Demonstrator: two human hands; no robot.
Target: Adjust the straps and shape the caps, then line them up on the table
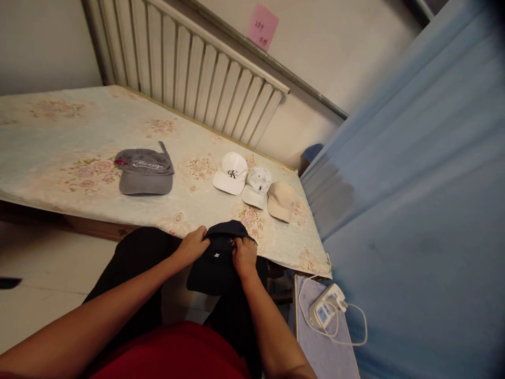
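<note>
Navy cloth cap (215,263) at floral-covered table (59,137) edge, over person's lap; left hand (193,246) & right hand (244,256) both pinching its back rim. Grey cap (145,171) well apart.

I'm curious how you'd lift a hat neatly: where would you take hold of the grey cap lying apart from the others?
Probably by its brim. The grey cap lies flat on the flowered bed cover with the stiff brim facing the bed's near edge, so coming from that side lets thumb and fingers pinch it. The soft crown behind would crumple in a grip.
</note>
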